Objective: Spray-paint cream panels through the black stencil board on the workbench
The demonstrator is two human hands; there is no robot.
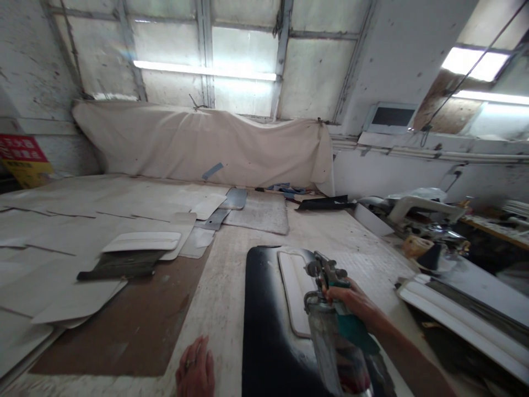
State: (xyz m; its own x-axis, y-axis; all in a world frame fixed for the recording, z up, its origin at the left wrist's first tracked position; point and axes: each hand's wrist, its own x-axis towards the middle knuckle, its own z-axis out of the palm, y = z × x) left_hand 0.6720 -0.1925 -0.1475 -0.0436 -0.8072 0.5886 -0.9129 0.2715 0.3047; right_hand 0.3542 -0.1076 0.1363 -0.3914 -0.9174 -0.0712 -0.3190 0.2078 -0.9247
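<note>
Gripping spray gun (330, 309) in my right hand (351, 300), nozzle pointing away-left over white panel (294, 292); left hand (196, 370) flat, fingers together.

Panel (264, 331): lying on the bench (223, 309), near its front edge.
Pad (293, 292): resting on the panel's far right part.
Spray gun (326, 309): hanging over the pad's right edge, in the right grip (351, 300).
Left grip (195, 370): resting on the bench, just left of the panel.
Sheets (82, 220): spreading across the bench's left half.
Cloth (198, 143): hanging behind the bench.
Sewing machine (425, 207): sitting off to the right.
</note>
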